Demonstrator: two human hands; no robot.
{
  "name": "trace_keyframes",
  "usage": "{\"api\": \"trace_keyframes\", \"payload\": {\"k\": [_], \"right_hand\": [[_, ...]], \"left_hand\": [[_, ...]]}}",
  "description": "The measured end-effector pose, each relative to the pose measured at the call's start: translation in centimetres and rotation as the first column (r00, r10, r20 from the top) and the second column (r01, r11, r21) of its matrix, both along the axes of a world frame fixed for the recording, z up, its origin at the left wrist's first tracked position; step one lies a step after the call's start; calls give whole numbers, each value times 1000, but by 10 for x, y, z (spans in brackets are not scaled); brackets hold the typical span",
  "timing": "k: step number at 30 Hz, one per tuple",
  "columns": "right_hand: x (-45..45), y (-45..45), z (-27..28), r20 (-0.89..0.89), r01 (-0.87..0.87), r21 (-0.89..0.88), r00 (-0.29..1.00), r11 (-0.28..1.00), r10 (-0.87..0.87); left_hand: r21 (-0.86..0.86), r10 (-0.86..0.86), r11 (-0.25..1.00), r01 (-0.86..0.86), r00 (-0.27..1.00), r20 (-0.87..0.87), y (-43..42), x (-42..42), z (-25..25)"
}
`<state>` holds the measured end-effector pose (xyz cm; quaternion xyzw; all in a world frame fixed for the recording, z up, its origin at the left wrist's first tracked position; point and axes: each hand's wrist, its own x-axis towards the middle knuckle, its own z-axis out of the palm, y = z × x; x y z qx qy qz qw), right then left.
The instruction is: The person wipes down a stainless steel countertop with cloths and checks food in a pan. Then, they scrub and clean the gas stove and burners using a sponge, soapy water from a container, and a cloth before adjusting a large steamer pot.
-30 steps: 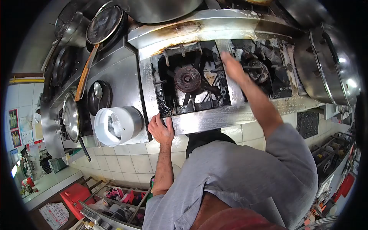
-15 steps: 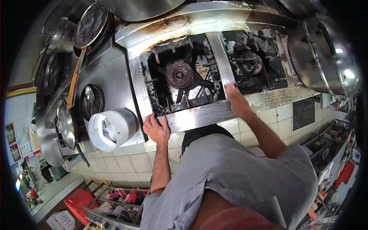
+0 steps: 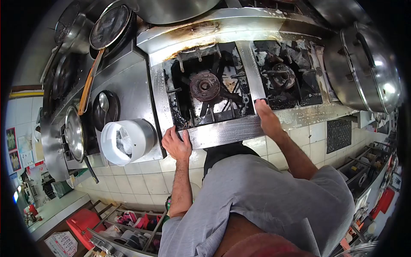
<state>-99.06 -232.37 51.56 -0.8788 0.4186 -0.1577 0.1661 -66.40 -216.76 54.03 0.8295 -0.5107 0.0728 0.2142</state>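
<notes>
My left hand (image 3: 177,144) rests on the front left corner of the steel stove (image 3: 222,132), fingers spread, holding nothing. On the steel strip between the two burner wells, near the front edge, my right hand (image 3: 269,120) is closed round a small dark scrubbing pad (image 3: 261,101), mostly hidden by the fingers. The left well holds a rusty round burner (image 3: 204,86); a second burner (image 3: 281,76) sits in the right well. Both wells are blackened and stained. Wet streaks and whitish foam show on the steel round them.
Left of the stove stand a white plastic tub (image 3: 128,141), a black bowl with a spoon (image 3: 105,110), a lidded pan (image 3: 75,133) and a wooden-handled strainer (image 3: 110,28). A large steel pot (image 3: 364,68) is at the right.
My right hand has come from the back of the middle strip to its front end with the pad. My left hand has stayed at the corner. The view has shifted slightly.
</notes>
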Motion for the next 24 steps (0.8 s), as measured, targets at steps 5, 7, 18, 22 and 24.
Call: {"api": "trace_keyframes", "payload": {"k": [5,7,18,22,24], "right_hand": [[69,-156,2,331,190,452,871,871,-362],[88,-209,8,82,165,157,980,974,-179],[-17,32,-13,-31,-2,50,1000,999,4],[39,-91,14,267,90,379,942,921,-202],[81,-175,12,263,160,184,943,970,-205]], "left_hand": [[12,-13,1000,13,1000,7,0,0,-1],[26,-11,1000,10,1000,6,0,0,0],[25,-11,1000,11,1000,1,0,-1,3],[8,-19,1000,19,1000,10,0,0,-1],[22,-3,1000,3,1000,0,0,-2,-2]]}}
